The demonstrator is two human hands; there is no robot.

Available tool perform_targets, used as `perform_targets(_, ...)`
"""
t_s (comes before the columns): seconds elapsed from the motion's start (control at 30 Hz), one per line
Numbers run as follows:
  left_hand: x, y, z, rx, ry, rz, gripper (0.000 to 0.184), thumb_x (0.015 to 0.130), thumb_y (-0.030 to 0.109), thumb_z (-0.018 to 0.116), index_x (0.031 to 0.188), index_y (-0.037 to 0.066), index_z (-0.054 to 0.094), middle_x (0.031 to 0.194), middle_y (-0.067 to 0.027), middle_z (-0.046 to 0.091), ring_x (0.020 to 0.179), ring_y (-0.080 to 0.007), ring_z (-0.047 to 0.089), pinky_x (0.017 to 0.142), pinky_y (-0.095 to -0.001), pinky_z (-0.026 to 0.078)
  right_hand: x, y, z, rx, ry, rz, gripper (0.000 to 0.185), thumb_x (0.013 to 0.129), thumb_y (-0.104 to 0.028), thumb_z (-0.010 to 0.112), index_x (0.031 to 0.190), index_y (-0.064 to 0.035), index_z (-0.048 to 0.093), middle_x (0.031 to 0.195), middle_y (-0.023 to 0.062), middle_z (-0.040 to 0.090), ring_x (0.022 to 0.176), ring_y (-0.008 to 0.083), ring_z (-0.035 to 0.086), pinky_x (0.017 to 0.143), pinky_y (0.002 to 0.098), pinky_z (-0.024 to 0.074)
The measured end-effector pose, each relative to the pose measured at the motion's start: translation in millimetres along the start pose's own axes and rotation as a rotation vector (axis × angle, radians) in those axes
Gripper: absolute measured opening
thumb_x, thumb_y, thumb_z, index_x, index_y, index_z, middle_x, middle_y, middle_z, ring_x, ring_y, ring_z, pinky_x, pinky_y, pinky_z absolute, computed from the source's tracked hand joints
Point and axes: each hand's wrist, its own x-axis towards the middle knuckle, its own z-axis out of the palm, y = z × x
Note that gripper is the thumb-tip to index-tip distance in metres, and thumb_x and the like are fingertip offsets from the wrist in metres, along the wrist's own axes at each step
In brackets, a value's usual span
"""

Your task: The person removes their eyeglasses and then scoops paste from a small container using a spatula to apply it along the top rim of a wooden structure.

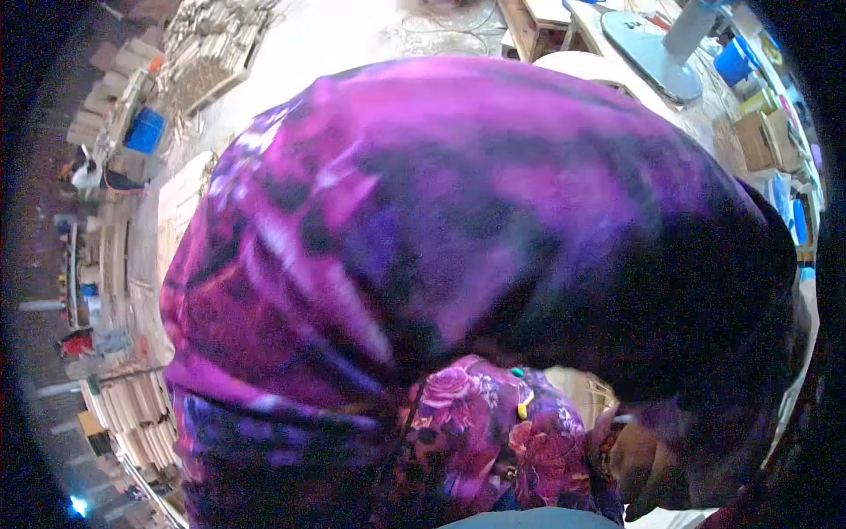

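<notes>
A purple and dark floral sleeve (pixel 458 212) arches very close across the view, blurred and covering most of it. It rises at the left and comes down at the right. At its lower right end, in deep shadow, part of a hand (pixel 648 458) shows; by the line of the arm it looks like my left hand. It is close to my floral-patterned top (pixel 467 423), and whether it touches or holds anything I cannot make out. A small yellow item (pixel 526 406) and a green spot (pixel 517 373) show on the top. My right hand is not visible.
Stacked wood pieces (pixel 211 53) lie at the upper left, with a blue container (pixel 145 130) beside them. More wooden strips (pixel 132 419) stand at the lower left. A round grey base with a post (pixel 656 57) and a blue bin (pixel 731 62) are at the upper right.
</notes>
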Motion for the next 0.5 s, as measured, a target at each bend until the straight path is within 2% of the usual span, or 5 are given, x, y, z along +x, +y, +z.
perform_targets(0.1,-7,0,3,-0.001,-0.069,0.022,0.02,0.087,0.027,0.066,0.096,0.01,0.074,0.089,-0.0097,0.074,0.084,-0.0327,0.072,0.066,-0.0442,0.057,-5,12,4,0.071,0.012,-0.019,0.038,0.1,-0.024,0.057,0.136,-0.0156,0.05,0.092,0.0055,0.061,0.058,0.0103,0.055,0.056,0.0242,0.0454)
perform_targets(0.5,-75,-21,15,-0.01,-0.293,-0.129,0.022,0.088,0.028,0.065,0.098,0.01,0.073,0.089,-0.011,0.073,0.083,-0.0338,0.072,0.066,-0.0451,0.057,-12,77,34,0.401,-0.075,0.076,0.047,0.1,-0.034,0.053,0.141,-0.0174,0.039,0.103,0.0102,0.058,0.057,0.0113,0.056,0.055,0.0248,0.046)
